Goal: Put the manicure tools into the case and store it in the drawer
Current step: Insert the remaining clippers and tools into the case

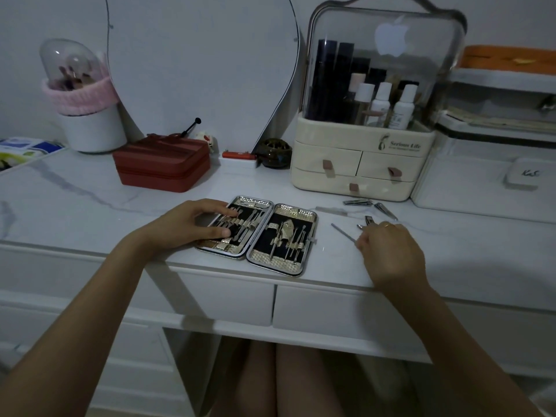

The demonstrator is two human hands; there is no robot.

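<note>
The manicure case [304, 260] lies open and flat near the front edge of the white vanity top, with several steel tools strapped into both black halves. My left hand [192, 225] rests on the case's left half, fingers spread over the tools. My right hand [388, 251] is to the right of the case and pinches the end of a thin metal nail file [341, 231], which points up and left. Loose on the top beyond that hand lie a small nipper [367, 221] and two nail clippers [358, 202] [385, 211].
Two shut drawers [346, 311] sit under the tabletop just below the case. A red zip box [162, 162], a cream cosmetics organiser [355, 164] with a clear lid, a brush holder [87, 127] and a mirror [204, 70] stand behind. A white box [481, 188] is at right.
</note>
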